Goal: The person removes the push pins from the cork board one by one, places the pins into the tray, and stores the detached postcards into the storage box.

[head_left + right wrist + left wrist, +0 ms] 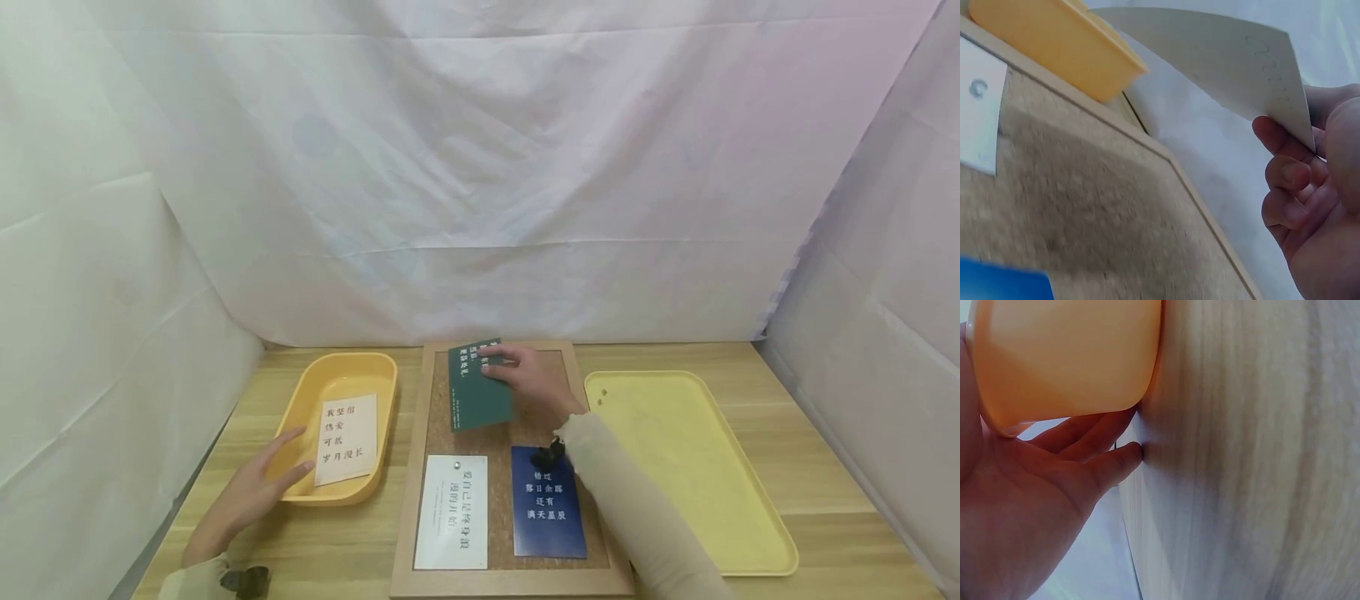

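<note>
My right hand [542, 385] pinches a dark green card [480, 402] with white Chinese characters, holding it tilted above the upper half of a wood-framed cork board [529, 433]. Its pale back, with a faint squiggle, faces the right wrist view. At the near left corner of an orange plastic tray [339, 365], my left hand [251, 483] grips the rim and wall, its fingers partly hidden behind the tray in the left wrist view. A cream card [348, 442] with dark characters lies in that tray.
On the board's lower half lie a white card [450, 521] with a silver pushpin [457, 466] near its top and a blue card [549, 521]. Right of the board, a flat yellow tray [693, 475] holds two small pins [602, 396]. White cloth [480, 167] hangs behind the wooden table [337, 550].
</note>
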Action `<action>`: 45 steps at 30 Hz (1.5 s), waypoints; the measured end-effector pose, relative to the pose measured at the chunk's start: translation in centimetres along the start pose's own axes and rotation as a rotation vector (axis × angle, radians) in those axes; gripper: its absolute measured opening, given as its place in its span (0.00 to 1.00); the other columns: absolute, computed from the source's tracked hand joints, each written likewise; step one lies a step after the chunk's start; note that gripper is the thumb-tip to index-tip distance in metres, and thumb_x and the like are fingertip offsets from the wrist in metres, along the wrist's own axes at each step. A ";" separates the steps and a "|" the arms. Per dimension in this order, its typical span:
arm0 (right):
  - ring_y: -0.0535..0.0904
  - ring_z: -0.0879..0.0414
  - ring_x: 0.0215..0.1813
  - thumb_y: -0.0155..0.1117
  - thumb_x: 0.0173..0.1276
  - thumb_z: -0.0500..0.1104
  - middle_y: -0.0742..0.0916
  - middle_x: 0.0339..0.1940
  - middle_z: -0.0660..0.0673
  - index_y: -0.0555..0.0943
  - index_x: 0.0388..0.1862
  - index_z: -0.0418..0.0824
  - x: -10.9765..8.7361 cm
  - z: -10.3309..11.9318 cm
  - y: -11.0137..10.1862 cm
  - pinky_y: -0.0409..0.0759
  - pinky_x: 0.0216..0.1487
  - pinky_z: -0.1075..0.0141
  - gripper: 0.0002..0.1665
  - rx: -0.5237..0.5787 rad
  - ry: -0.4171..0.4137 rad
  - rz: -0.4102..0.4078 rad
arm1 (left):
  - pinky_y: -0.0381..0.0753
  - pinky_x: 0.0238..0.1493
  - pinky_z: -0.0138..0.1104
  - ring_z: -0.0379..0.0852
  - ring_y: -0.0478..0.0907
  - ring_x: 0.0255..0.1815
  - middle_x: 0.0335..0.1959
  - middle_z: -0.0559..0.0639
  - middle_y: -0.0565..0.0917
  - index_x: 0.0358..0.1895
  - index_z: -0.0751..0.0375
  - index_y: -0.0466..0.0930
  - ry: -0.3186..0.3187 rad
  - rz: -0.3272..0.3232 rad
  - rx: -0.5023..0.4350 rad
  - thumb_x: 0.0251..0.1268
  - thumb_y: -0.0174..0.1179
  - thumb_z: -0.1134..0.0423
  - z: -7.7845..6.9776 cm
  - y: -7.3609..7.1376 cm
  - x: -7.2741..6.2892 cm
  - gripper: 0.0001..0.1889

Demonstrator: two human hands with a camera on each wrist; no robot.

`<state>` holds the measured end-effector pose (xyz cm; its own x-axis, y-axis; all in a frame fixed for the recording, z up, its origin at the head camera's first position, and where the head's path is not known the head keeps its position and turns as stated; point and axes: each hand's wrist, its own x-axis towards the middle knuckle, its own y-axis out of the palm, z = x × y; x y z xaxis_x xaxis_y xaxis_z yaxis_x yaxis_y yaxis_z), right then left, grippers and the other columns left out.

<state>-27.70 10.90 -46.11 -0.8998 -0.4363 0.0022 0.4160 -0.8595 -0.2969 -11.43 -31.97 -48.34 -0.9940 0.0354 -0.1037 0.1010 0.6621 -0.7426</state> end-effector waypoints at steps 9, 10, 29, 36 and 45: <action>0.84 0.50 0.51 0.64 0.71 0.50 0.80 0.62 0.45 0.80 0.61 0.57 0.4 1.6 2.3 0.86 0.46 0.58 0.20 -0.001 -0.034 0.071 | 0.57 0.62 0.73 0.77 0.54 0.72 0.76 0.71 0.58 0.77 0.56 0.56 0.002 -0.009 0.009 0.71 0.55 0.41 0.2 0.0 0.1 0.39; 0.83 0.50 0.52 0.64 0.71 0.51 0.80 0.62 0.46 0.80 0.61 0.57 0.4 1.9 2.6 0.85 0.47 0.59 0.20 -0.008 -0.032 0.073 | 0.57 0.62 0.73 0.77 0.54 0.72 0.76 0.71 0.58 0.77 0.56 0.56 0.002 -0.009 0.008 0.71 0.55 0.41 0.2 0.0 0.1 0.39; 0.85 0.54 0.49 0.65 0.70 0.49 0.82 0.58 0.47 0.81 0.60 0.57 1.2 4.6 7.3 0.86 0.45 0.61 0.19 0.021 -0.034 0.101 | 0.56 0.63 0.73 0.77 0.52 0.73 0.76 0.70 0.57 0.78 0.55 0.55 -0.010 0.000 -0.008 0.71 0.55 0.41 0.3 0.0 0.2 0.39; 0.86 0.55 0.48 0.65 0.71 0.47 0.82 0.59 0.45 0.81 0.60 0.53 1.6 5.1 8.9 0.87 0.43 0.62 0.19 0.076 -0.044 0.108 | 0.55 0.63 0.73 0.77 0.53 0.73 0.76 0.71 0.57 0.77 0.56 0.56 -0.009 -0.009 0.010 0.71 0.56 0.41 0.2 0.0 0.1 0.39; 0.85 0.56 0.49 0.65 0.71 0.45 0.80 0.60 0.46 0.82 0.60 0.53 1.6 5.8 10.5 0.86 0.45 0.64 0.19 0.046 -0.075 0.096 | 0.57 0.64 0.72 0.76 0.54 0.73 0.76 0.70 0.58 0.77 0.56 0.56 -0.007 -0.011 0.025 0.71 0.56 0.42 0.0 0.1 0.2 0.38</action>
<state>-24.06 -0.36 -43.65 -0.8440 -0.5342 0.0484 0.5068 -0.8236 -0.2546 -11.66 -31.91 -48.47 -0.9947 0.0227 -0.1000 0.0911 0.6436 -0.7600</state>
